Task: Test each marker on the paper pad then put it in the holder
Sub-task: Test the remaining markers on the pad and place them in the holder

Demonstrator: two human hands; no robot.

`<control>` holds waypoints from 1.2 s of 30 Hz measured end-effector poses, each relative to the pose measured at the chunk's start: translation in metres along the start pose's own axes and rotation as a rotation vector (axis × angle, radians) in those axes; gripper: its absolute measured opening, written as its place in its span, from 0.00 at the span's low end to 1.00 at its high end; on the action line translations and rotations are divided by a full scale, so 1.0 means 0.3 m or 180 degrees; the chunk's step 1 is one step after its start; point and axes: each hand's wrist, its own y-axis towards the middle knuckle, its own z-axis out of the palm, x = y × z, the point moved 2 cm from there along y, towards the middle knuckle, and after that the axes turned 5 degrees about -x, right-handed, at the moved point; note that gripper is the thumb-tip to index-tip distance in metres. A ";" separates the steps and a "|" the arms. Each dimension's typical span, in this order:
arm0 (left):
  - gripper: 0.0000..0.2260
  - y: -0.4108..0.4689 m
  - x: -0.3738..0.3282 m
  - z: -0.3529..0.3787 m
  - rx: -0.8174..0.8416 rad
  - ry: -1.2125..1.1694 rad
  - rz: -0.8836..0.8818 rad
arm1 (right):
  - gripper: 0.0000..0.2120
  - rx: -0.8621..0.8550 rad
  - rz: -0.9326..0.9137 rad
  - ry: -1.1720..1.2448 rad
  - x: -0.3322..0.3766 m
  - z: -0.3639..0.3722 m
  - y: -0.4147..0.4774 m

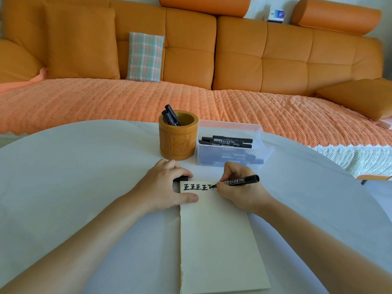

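A cream paper pad lies on the white table, with a row of black marks along its top edge. My right hand grips a black marker, its tip on the pad at the right end of that row. My left hand rests on the pad's top left corner, thumb on the paper, and its fingers curl round a black cap. The carved wooden holder stands behind my left hand with a few black markers in it.
A clear plastic box with several black markers stands right of the holder. The round white table ends close behind them. An orange sofa with a woven throw fills the background.
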 end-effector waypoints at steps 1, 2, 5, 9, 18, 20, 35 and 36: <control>0.33 -0.001 -0.001 -0.001 -0.0002 0.0000 0.0002 | 0.15 -0.0032 -0.0019 -0.0007 0.001 0.001 -0.001; 0.34 -0.001 -0.002 -0.002 -0.0005 -0.0001 -0.0001 | 0.14 -0.0057 -0.0039 -0.0010 0.003 0.002 -0.002; 0.34 0.002 -0.002 -0.004 0.0010 0.0008 -0.0023 | 0.13 -0.0010 -0.0076 -0.0044 0.004 0.005 -0.003; 0.32 0.000 0.002 0.001 0.0016 0.0004 -0.0034 | 0.14 0.0126 -0.0024 0.0010 0.009 0.001 -0.004; 0.33 -0.002 -0.006 -0.007 0.0031 0.0058 -0.0029 | 0.13 0.0202 -0.0029 0.0007 0.017 0.001 -0.009; 0.35 -0.004 -0.008 -0.008 0.0032 0.0038 -0.0037 | 0.11 0.0216 0.0000 0.0007 0.021 -0.004 -0.011; 0.15 -0.006 0.007 -0.043 -0.0191 0.0217 -0.0016 | 0.22 0.0220 -0.0458 -0.0158 0.085 -0.047 -0.003; 0.14 -0.006 0.012 -0.044 -0.0222 0.0320 0.0039 | 0.25 0.0352 -0.0460 -0.0204 0.100 -0.047 -0.003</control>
